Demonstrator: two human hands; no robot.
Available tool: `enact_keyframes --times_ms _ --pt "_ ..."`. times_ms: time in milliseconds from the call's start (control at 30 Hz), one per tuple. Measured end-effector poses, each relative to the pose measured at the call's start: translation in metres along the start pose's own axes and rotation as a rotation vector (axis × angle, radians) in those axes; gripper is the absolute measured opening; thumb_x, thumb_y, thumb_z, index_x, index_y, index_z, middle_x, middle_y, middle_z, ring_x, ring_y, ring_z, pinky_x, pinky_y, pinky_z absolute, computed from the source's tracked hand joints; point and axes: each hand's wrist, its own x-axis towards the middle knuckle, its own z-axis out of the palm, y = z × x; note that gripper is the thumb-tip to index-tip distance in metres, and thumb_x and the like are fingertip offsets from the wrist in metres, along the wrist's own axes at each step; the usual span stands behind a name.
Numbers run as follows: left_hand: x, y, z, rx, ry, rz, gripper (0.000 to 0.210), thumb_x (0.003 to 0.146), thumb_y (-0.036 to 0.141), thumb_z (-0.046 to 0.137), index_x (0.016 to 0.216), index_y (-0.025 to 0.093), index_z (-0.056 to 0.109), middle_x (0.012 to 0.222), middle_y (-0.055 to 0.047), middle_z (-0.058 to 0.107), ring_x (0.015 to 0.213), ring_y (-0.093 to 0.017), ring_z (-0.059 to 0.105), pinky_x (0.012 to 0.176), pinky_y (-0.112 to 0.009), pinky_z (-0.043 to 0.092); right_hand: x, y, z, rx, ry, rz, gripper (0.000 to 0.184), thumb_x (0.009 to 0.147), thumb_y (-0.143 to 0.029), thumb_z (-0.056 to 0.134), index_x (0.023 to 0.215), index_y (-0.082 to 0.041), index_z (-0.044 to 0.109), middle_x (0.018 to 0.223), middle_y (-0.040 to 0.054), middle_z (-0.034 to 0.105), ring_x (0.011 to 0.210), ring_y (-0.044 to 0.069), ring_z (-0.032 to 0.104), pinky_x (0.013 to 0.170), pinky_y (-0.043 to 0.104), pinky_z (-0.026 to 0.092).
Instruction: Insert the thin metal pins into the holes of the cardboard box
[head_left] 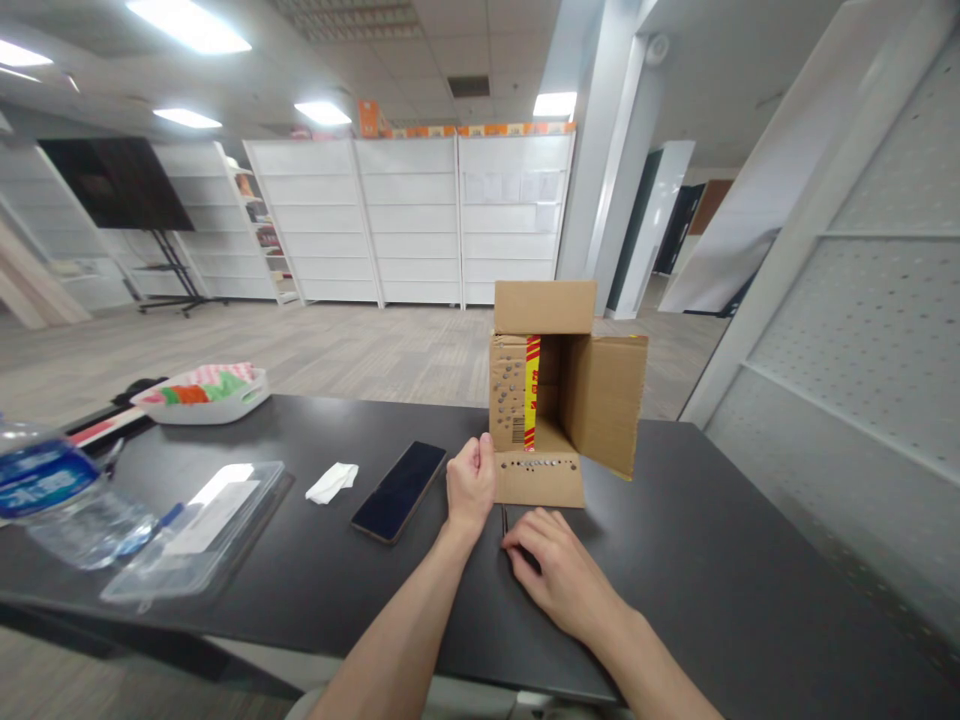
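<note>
A brown cardboard box [508, 385] stands on the black table with its open side facing me. Yellow-and-red tape runs down its left front flap, which bears several dark spots; a row of small holes or studs crosses the lower flap [540, 485]. My left hand [471, 482] is closed at the box's lower left edge, thumb up; its curled fingers are partly hidden. Just in front of the lower flap, my right hand [553, 562] rests low over the table, thumb and fingertips pinched on a thin dark stick-like tool [505, 519], most of it hidden.
A phone [400, 491] and a crumpled white tissue [332, 482] lie left of my hands. Farther left are a clear plastic case [199, 530], a water bottle [67, 495] and a white basket [206, 398] with coloured items. A perforated panel [885, 330] stands at the right.
</note>
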Motion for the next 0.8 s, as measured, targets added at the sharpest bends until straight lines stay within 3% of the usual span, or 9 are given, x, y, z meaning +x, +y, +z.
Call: enact_keyframes --times_ms 800 --pt "0.0003 -0.0034 0.0017 0.025 -0.005 -0.012 0.044 0.09 0.046 0.037 0.056 0.019 0.031 0.05 0.006 0.031 0.049 -0.008 0.027 0.05 -0.022 0.022 0.0029 -0.0014 0.0006 0.006 -0.043 0.032 0.017 0.087 -0.01 0.047 0.092 -0.022 0.059 0.089 0.0024 0.058 0.087 0.018 0.051 0.077 0.032 0.037"
